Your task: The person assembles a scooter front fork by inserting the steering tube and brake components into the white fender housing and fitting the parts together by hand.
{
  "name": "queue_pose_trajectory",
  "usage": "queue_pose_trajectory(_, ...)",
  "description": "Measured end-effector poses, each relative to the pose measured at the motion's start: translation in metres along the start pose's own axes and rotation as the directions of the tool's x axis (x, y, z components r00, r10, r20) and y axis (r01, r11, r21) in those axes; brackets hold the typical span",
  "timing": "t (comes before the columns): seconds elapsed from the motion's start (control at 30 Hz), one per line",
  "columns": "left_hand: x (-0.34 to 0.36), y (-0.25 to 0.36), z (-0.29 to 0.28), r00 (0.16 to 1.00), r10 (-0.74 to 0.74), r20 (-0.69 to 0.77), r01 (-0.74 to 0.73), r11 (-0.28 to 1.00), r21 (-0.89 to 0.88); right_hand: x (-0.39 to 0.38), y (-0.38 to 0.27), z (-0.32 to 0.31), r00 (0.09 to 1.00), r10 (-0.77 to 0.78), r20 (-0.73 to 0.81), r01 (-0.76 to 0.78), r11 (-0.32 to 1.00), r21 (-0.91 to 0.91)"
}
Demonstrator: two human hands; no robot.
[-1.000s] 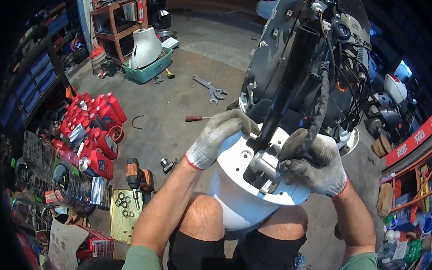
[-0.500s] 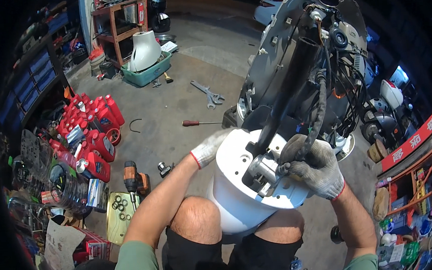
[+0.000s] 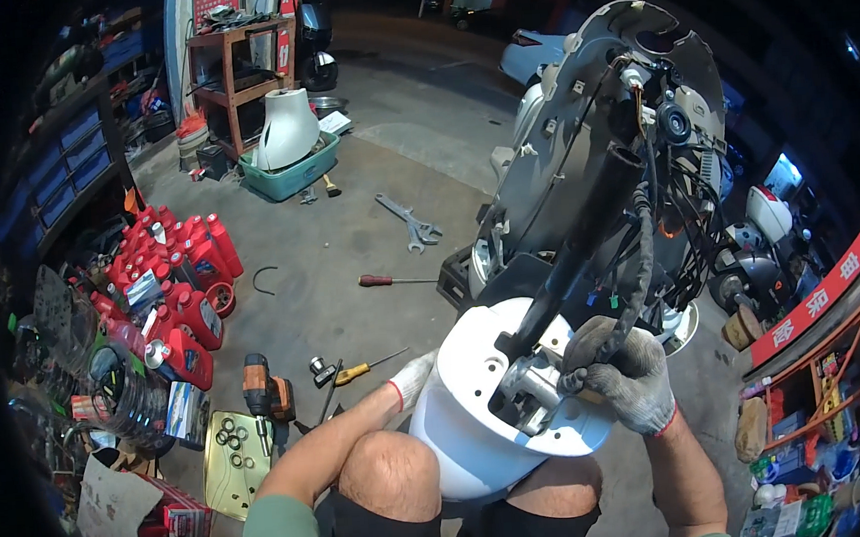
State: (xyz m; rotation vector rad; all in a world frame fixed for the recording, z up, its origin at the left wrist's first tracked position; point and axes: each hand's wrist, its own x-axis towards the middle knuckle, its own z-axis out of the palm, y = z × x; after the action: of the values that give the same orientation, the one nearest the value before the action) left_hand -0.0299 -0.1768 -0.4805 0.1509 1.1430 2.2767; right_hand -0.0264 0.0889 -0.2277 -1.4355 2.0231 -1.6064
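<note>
Between my knees stands a white front fender (image 3: 467,445) with a black steering tube (image 3: 579,258) rising from it, tilted up to the right. A metal bracket (image 3: 530,389) sits in the opening in its top. My right hand (image 3: 642,378), in a grey-white work glove, is closed around the lower part of a black ribbed cable (image 3: 635,299), beside the bracket. My left hand (image 3: 414,382), gloved too, rests against the fender's left side; its fingers are hidden behind the fender. Beyond the fender leans a grey scooter front panel (image 3: 568,174) with bundles of loose wiring.
On the floor to the left lie a cordless drill (image 3: 266,388), a yellow-handled screwdriver (image 3: 362,371), a red-handled screwdriver (image 3: 381,280) and wrenches (image 3: 410,222). A tray (image 3: 228,487) holds metal rings. Red bottles (image 3: 189,310) crowd the far left, and an orange shelf (image 3: 832,380) the right.
My left hand has slid down the fender's left side, its fingers now out of sight. The view has shifted, so the fender appears lower. My right hand keeps its hold on the cable.
</note>
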Motion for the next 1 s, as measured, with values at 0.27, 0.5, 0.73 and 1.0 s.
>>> queue_pose_trajectory(0.27,-0.003,0.003,-0.007,1.0,0.003,0.011,-0.003,1.0,-0.019,0.012,-0.014,0.0,0.958,0.246,-0.149,-0.219,0.96,0.177)
queue_pose_trajectory(0.5,-0.012,0.012,-0.009,1.0,0.008,-0.006,-0.008,1.0,-0.028,0.033,-0.018,-0.013,0.996,0.088,-0.013,-0.085,0.985,0.149)
queue_pose_trajectory(0.73,-0.013,0.022,-0.009,1.0,0.014,-0.016,-0.014,1.0,-0.016,0.04,-0.027,-0.02,0.999,0.004,-0.034,0.004,0.969,0.247)
queue_pose_trajectory(1.0,-0.014,0.035,-0.007,0.999,0.035,-0.035,-0.036,0.999,-0.005,0.04,-0.038,-0.028,0.995,-0.039,-0.088,0.062,0.957,0.282)
